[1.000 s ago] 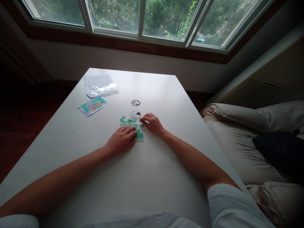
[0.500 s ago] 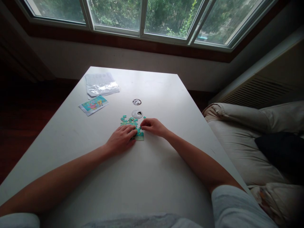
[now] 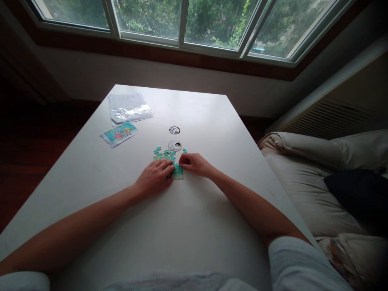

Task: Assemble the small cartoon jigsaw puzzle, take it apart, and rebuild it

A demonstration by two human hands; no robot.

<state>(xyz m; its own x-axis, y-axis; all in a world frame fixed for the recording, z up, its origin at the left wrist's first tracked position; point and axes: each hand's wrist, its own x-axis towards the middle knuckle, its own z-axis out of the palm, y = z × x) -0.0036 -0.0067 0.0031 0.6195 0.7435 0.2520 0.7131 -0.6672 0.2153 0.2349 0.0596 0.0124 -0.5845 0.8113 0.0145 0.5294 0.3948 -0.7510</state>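
The puzzle (image 3: pixel 178 174) is laid flat on the white surface (image 3: pixel 182 226), in front of the person, and is partly hidden by the left hand. Its green and blue part is seen just past the fingers, with a paler strip along the near edge.

The left hand (image 3: pixel 154 176) is rested palm down on the puzzle, and its fingers are laid out long, quite flat and only a little apart. The right hand (image 3: pixel 196 164) is held at the right side of the puzzle. Its thumb and fingers are curled in and brought close together, so the grip is narrow. Whether a small piece is pinched there cannot be told.

Some loose pieces (image 3: pixel 158 150) are spread along the far side of the puzzle, and one more green piece (image 3: pixel 184 150) is seen just past the right hand. Two round discs (image 3: pixel 175 146) are seen beyond the pieces, one behind the other.

On the left, a picture card (image 3: pixel 120 133) is laid at a slant, with blue and pink on it. A clear bag (image 3: pixel 131 108) with paper is set just behind the card. To the right of the surface, a pale sofa (image 3: pixel 297 182) is seen, with a dark cloth thing (image 3: pixel 357 194) on it.
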